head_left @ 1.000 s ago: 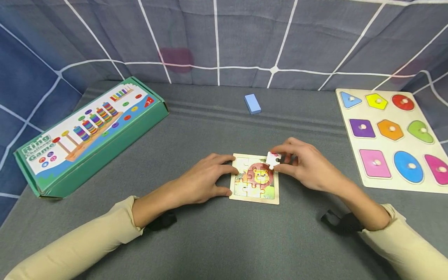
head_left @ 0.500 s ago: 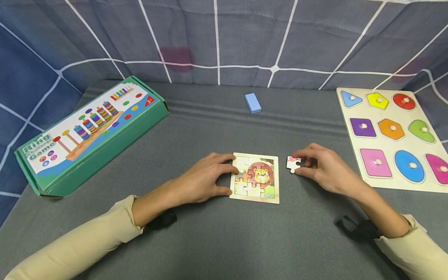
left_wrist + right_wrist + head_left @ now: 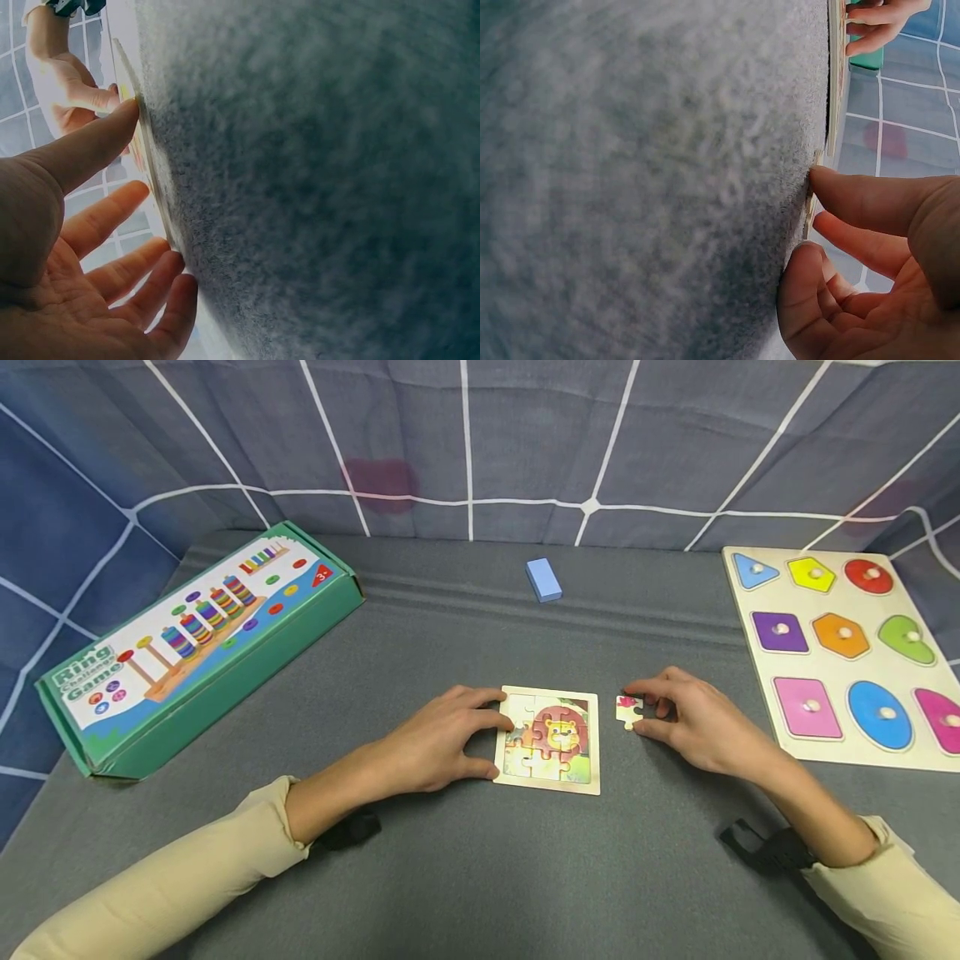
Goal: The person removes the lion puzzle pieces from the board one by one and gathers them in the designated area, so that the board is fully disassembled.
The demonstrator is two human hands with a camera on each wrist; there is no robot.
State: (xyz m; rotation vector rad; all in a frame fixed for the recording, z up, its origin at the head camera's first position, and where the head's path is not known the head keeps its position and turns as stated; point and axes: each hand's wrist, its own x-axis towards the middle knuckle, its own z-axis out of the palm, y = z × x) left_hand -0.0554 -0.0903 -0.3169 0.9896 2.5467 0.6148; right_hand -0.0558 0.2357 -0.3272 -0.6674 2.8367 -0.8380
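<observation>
In the head view a square wooden jigsaw puzzle (image 3: 551, 783) with a lion picture lies on the table; its upper right corner shows dark backing without a piece. My left hand (image 3: 441, 743) rests along its left side, thumb at the lower corner and loosely extended fingers on the rim. To the right of the board, a small jigsaw piece (image 3: 628, 712) with pink on it lies close to the table. My right hand (image 3: 693, 722) pinches this piece between thumb and index finger. In the right wrist view the thumb (image 3: 870, 199) covers part of the thin piece.
A green ring game box (image 3: 240, 672) stands at the left. Farther back lies a blue block (image 3: 543, 580). A wooden shape board (image 3: 817, 668) with knobbed pieces lies at the right. A dark curtain with white lines (image 3: 420, 435) rises behind the grey table (image 3: 480, 877).
My right hand has carried the jigsaw piece off the board's upper right corner to the table on the right, and has since stayed there. My left hand has kept its place.
</observation>
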